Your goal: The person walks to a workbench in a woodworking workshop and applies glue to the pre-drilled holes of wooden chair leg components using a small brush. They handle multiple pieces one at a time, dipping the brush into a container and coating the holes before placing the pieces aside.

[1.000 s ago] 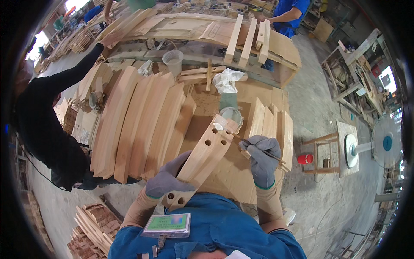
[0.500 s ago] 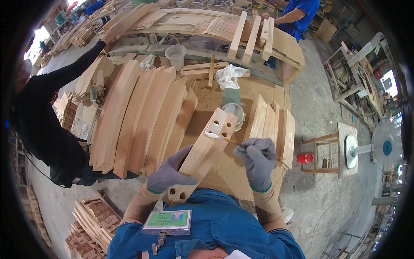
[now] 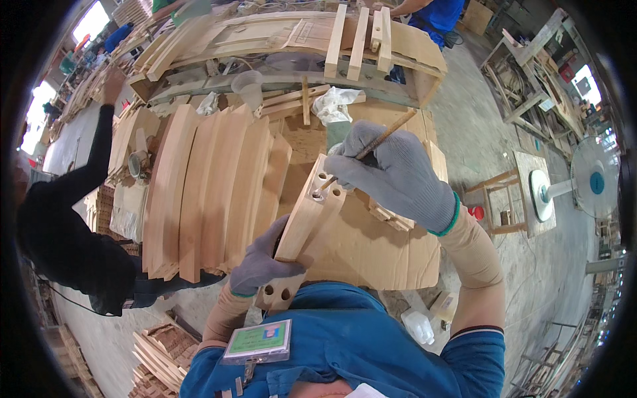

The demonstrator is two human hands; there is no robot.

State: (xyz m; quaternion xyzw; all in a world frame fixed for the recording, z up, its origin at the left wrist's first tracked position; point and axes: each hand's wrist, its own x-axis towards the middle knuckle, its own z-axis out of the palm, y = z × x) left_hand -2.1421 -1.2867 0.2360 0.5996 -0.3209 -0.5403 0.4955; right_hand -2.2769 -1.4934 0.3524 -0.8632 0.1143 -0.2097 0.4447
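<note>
My left hand (image 3: 265,261), in a grey glove, grips a pale wooden piece (image 3: 302,229) that slants away from my body. Round holes show at both of its ends. Above the far end, my gloved right hand (image 3: 401,171) is closed around a thin wooden stick (image 3: 393,130). The stick's lower tip reaches the holes, where some whitish wet stuff shows; whether it is inside a hole I cannot tell. Behind my right hand, a container is mostly hidden. To the left, curved wooden boards (image 3: 202,192) stand side by side on the cardboard-covered table (image 3: 378,262).
A white rag (image 3: 334,104) and a translucent plastic cup (image 3: 248,87) are at the back. Wooden bars (image 3: 358,43) lie across a long bench. A person in black (image 3: 70,219) stands at the left, another in blue (image 3: 431,16) at the back. A fan (image 3: 589,179) is at the right.
My right hand has moved up and left over the holed end, and the stick now points steeply down. The piece is turned more upright. The person in black has shifted the arm left.
</note>
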